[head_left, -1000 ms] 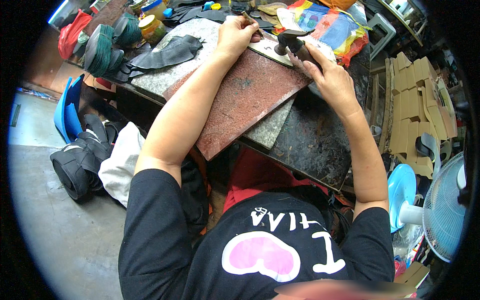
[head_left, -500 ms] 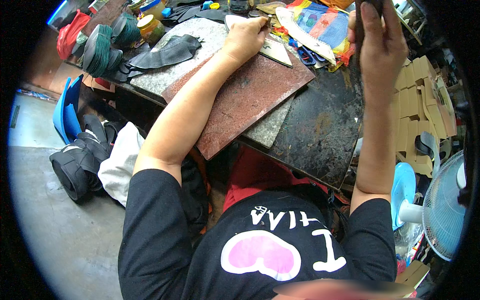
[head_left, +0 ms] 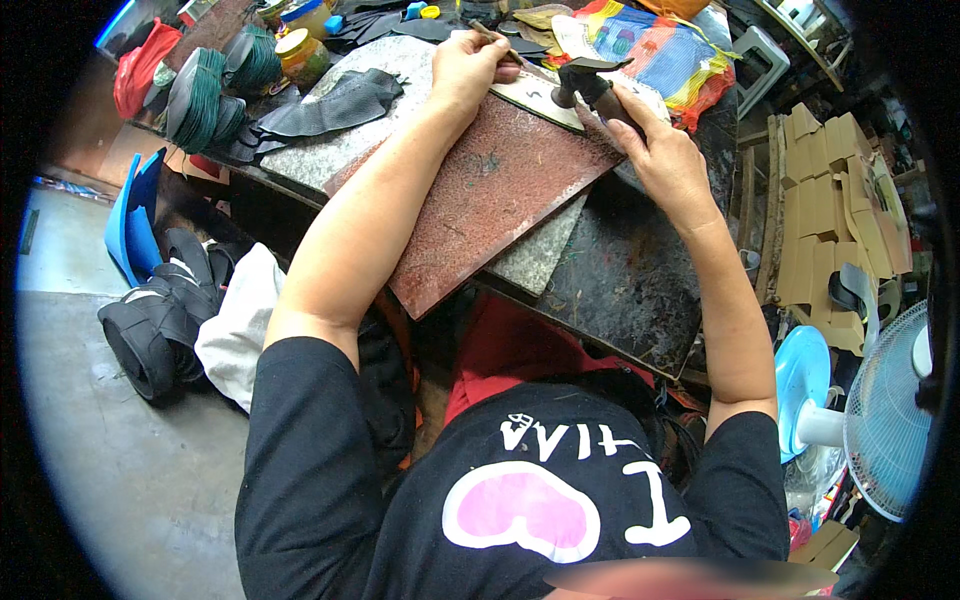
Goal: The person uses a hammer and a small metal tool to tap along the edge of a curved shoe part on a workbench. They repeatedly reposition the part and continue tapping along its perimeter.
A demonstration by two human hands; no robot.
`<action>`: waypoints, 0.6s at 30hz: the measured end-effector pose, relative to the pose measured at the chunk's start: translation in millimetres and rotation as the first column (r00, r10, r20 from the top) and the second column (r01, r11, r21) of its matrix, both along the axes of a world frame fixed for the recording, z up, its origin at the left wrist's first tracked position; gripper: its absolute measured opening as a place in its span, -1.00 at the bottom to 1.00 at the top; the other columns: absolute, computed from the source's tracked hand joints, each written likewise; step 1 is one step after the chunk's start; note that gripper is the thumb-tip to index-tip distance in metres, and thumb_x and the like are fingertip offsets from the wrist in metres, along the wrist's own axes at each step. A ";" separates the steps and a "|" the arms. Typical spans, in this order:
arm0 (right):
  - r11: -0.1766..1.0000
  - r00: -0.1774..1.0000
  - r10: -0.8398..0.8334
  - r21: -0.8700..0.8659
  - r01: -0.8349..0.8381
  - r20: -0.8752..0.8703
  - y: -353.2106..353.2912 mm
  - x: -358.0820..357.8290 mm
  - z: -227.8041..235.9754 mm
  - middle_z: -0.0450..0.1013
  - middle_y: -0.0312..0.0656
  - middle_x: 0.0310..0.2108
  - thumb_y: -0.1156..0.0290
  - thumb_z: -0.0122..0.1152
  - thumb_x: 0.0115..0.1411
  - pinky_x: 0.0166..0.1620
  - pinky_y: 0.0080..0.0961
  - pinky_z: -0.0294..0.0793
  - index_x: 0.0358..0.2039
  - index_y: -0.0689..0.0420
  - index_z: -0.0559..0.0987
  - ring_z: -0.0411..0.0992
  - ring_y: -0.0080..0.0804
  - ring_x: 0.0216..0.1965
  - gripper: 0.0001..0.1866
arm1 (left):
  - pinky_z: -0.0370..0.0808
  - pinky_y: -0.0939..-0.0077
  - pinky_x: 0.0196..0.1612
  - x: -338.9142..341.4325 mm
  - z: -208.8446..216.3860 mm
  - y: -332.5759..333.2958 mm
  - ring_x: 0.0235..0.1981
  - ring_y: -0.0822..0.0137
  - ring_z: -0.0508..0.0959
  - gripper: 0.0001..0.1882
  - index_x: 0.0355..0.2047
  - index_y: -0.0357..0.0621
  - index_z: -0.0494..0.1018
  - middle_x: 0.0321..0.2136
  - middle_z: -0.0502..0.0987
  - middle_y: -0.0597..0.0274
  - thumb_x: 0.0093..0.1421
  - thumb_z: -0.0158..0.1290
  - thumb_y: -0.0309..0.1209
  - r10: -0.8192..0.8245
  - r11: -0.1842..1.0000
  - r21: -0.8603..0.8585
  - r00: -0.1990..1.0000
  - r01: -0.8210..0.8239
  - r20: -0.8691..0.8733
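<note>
My left hand (head_left: 468, 75) is closed around a thin brownish rod-like tool (head_left: 487, 34) over a white sole-shaped piece (head_left: 540, 100). The tool's lower end is hidden by my fingers. My right hand (head_left: 660, 155) grips a hammer (head_left: 585, 85) with a dark head, low over the right end of the white piece. Whether the head touches it I cannot tell. Beneath the piece lies a reddish-brown board (head_left: 490, 190), set at an angle on a grey stone slab (head_left: 540, 255).
Black cut pieces (head_left: 335, 103), green cord spools (head_left: 195, 105) and a yellow-lidded jar (head_left: 300, 57) stand at the left. A colourful mesh bag (head_left: 660, 50) lies behind the hammer. Cardboard pieces (head_left: 825, 200) and a fan (head_left: 890, 410) are at the right.
My right hand has come down and leftward with the hammer, from raised at the upper right to beside the white piece. The left hand has shifted slightly left, its rod-like tool now tilted.
</note>
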State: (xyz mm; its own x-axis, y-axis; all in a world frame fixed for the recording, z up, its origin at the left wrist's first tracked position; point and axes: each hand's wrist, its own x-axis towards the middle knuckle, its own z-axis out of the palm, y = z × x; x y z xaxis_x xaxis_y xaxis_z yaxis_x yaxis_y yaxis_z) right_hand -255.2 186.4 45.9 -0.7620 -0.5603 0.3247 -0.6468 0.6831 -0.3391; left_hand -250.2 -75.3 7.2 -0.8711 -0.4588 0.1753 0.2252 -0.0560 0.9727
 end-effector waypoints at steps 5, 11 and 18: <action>1.000 1.000 -0.009 0.017 0.009 -0.017 2.4 -5.5 -0.6 0.52 0.08 -0.07 -0.04 0.04 0.29 -0.05 -0.07 0.51 0.18 -0.19 0.44 0.51 0.09 -0.07 -0.51 | 0.64 0.63 -0.26 0.8 -2.0 -1.7 -0.37 0.41 0.64 -0.81 -0.19 -0.35 0.52 -0.32 0.61 0.11 0.28 0.10 -0.45 -0.062 0.990 -0.128 0.998 0.065 0.026; 1.000 1.000 -0.007 0.023 0.007 -0.008 2.4 -8.1 -7.8 0.53 0.07 -0.09 -0.04 0.05 0.29 -0.04 -0.11 0.50 0.18 -0.22 0.44 0.52 0.06 -0.07 -0.52 | 0.61 0.61 -0.37 -4.4 -6.6 1.8 -0.47 0.48 0.66 -0.81 -0.24 -0.33 0.57 -0.41 0.66 0.15 0.22 0.16 -0.43 0.021 0.952 -0.306 1.000 -0.023 -0.011; 0.928 0.991 0.134 -0.354 -0.119 0.018 2.6 -5.0 65.7 0.55 -0.11 -0.31 0.05 0.15 0.28 -0.24 -0.42 0.48 0.18 -0.21 0.48 0.49 -0.33 -0.32 -0.54 | 0.56 0.34 -0.24 0.9 5.5 8.9 -0.35 0.10 0.67 -0.77 -0.20 -0.19 0.56 -0.38 0.62 -0.05 0.18 0.15 -0.34 0.096 0.432 -0.867 0.968 -0.249 -0.231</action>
State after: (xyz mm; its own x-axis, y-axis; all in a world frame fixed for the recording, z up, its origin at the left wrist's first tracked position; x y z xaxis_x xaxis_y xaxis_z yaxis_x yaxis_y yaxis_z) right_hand -260.2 189.1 111.6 -0.7091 -0.5082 0.4887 -0.7005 0.4288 -0.5705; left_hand -249.3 -66.4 12.6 -0.7263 -0.1240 0.6761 0.2483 0.8699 0.4262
